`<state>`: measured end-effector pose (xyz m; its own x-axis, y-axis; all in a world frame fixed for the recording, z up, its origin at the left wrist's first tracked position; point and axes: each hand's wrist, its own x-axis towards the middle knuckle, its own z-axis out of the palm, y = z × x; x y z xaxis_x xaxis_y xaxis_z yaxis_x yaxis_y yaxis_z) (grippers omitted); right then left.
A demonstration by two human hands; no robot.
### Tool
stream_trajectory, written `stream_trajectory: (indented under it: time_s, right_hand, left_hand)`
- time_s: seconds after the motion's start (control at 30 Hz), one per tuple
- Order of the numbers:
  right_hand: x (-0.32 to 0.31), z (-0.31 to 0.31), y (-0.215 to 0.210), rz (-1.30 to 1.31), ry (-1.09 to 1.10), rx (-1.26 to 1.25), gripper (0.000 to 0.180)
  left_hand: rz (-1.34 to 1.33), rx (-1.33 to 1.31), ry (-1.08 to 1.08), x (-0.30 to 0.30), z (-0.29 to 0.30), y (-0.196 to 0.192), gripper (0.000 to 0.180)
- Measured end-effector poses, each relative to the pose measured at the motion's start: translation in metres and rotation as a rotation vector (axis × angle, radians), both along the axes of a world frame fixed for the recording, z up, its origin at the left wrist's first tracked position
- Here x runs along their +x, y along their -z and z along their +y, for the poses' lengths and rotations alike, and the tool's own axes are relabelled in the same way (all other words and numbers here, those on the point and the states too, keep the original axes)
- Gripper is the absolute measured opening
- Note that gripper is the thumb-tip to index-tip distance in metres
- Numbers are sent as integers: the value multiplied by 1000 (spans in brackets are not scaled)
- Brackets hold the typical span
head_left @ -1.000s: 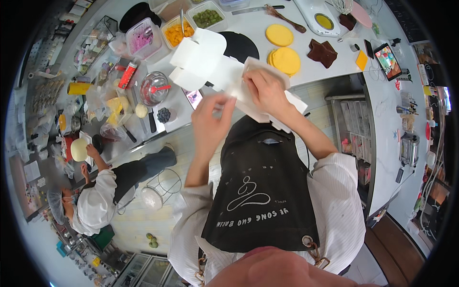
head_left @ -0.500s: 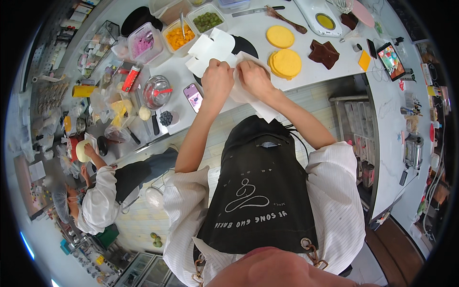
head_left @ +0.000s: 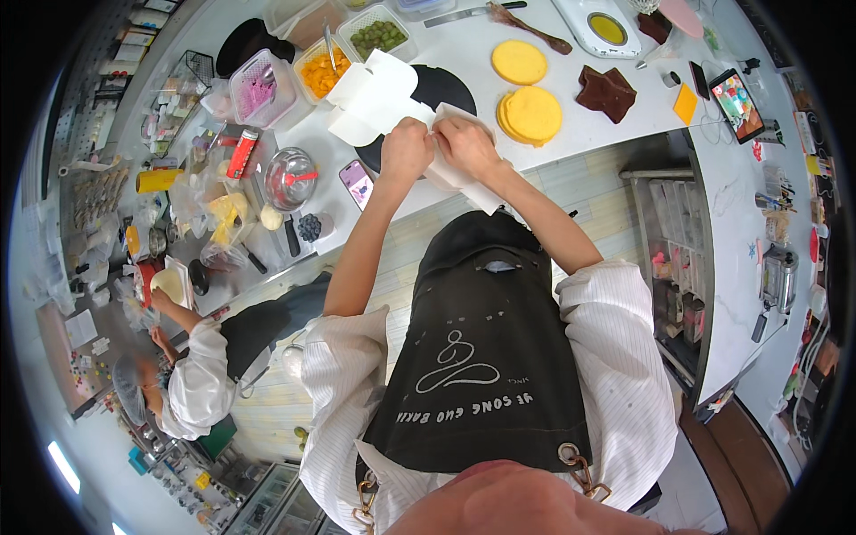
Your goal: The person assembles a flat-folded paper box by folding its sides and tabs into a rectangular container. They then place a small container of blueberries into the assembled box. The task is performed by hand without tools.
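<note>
Both hands work at a white folding cardboard box (head_left: 376,93), whose flaps spread out at the table's front. My left hand (head_left: 407,150) is closed, fingertips pinched on the near part of the card. Right beside it, my right hand (head_left: 467,145) pinches a folded panel that hangs over the table edge; the two hands almost touch. Exactly which fold lies between the fingers is hidden by the knuckles. Partly under the box is a black round board (head_left: 444,90). A phone (head_left: 358,184) with a lit screen lies left of my left hand.
Yellow cake rounds (head_left: 532,115) and a brown star-shaped piece (head_left: 606,94) lie to the right. Behind stand tubs of orange fruit pieces (head_left: 317,75) and green fruit (head_left: 382,37). A glass bowl (head_left: 291,178) and knife (head_left: 292,236) are left. A co-worker (head_left: 196,374) stands far left.
My hands have come slightly closer together on the card, and the box's flaps have shifted a little left. At far left, the co-worker's hand and the pale round thing by it have shifted.
</note>
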<state>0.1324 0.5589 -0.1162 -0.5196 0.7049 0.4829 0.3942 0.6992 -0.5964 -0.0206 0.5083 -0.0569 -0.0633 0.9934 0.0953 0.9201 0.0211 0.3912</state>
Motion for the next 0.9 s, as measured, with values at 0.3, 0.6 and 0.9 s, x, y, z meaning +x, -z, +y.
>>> stream_trajectory:
  time_s: [0.3, 0.6, 0.9]
  right_hand:
    - [-4, -1, 9, 36, 85, -3, 12]
    - [-5, 9, 11, 50, 144, -67, 14]
    - [-3, 29, 13, 7, -4, -55, 14]
  left_hand:
    - [130, -140, -94, 14, 8, -6, 17]
    - [164, -117, -77, 17, 23, -8, 10]
    - [126, -284, -170, 17, 34, -13, 13]
